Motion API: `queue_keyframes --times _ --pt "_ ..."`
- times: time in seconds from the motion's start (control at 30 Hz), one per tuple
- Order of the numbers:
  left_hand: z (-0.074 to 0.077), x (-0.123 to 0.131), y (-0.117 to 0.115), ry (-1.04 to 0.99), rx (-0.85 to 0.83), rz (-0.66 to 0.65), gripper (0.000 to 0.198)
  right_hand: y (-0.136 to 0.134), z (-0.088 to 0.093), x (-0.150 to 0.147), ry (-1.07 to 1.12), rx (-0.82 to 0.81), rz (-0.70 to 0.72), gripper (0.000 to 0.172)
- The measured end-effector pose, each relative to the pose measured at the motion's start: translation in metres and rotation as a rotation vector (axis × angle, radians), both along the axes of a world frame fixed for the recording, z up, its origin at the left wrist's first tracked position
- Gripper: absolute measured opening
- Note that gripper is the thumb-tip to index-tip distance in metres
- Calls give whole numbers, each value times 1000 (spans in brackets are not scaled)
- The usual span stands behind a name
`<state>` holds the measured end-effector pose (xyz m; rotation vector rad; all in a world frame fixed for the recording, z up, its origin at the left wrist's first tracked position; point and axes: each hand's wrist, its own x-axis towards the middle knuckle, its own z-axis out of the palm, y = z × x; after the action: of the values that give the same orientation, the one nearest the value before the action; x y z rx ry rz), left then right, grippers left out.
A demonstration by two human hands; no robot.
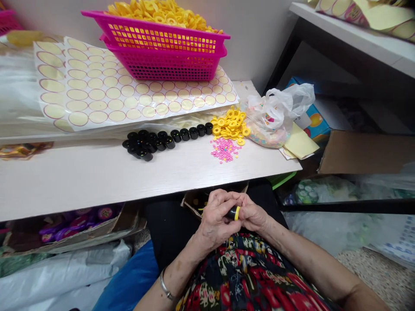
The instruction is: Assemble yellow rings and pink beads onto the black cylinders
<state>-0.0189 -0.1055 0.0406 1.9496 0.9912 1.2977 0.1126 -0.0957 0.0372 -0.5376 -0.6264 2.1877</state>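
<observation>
**A:** Where are the hands?

**B:** At six o'clock in the view, over the lap and below the near edge of the worktop (97,177). The left hand (215,220) and right hand (256,216) are pressed together, fingers touching.

**A:** What's between them?

**B:** A black cap (231,213) lying sideways, with a yellow ring (237,213) on its right end. The left grip is clenched around the cap, most of which is hidden. The right grip is pinching at the ring.

**A:** And on the worktop?

**B:** At twelve o'clock from the hands there's a scatter of pink beads (224,150). Just beyond it, nearly touching, is a heap of yellow rings (231,124). At eleven o'clock there's a cluster of black caps (145,144), with a row trailing towards the heap.

**A:** Anything further back?

**B:** Sticker sheets (106,93) at ten to eleven o'clock. Two stacked pink baskets (168,65) rest on their far edge, the top one piled with yellow rings. A crumpled plastic bag (279,110) sits at one o'clock, right beside the heap.
</observation>
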Motion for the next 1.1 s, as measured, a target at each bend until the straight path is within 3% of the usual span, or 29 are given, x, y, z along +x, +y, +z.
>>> queue_keyframes --times 0.13,0.27,0.5,0.63,0.67,0.73,0.83,0.9,0.97,1.0,1.1 --pt "-4 8 -1 -84 -31 94 33 -6 2 -9 -76 -4 -111 43" --pt "-11 11 2 -141 -107 143 16 -11 -10 -14 -137 -89 -215 36" --pt "-13 -9 11 -192 -225 -48 12 -4 -17 -16 -77 -154 -120 40" --pt "-20 -18 15 -208 -244 -33 4 2 -21 -27 -127 -85 -146 34" --pt "-23 -20 16 -180 -270 -25 2 4 -24 -29 -169 -67 -147 33" --pt "-27 -27 16 -81 -328 7 16 10 -34 -29 -347 -9 -104 32" --pt "-24 -44 15 40 -340 100 48 24 -57 -23 -850 178 47 28" --pt "-17 -61 16 63 -331 149 41 36 -77 -21 -1130 332 160 21" --pt "-9 -81 25 96 -348 267 27 48 -97 -25 -1212 442 253 27" --pt "-5 -93 34 113 -363 386 26 54 -106 -29 -1198 469 275 34" --pt "-1 -131 71 177 -396 975 37 71 -125 -45 -1086 513 226 46"
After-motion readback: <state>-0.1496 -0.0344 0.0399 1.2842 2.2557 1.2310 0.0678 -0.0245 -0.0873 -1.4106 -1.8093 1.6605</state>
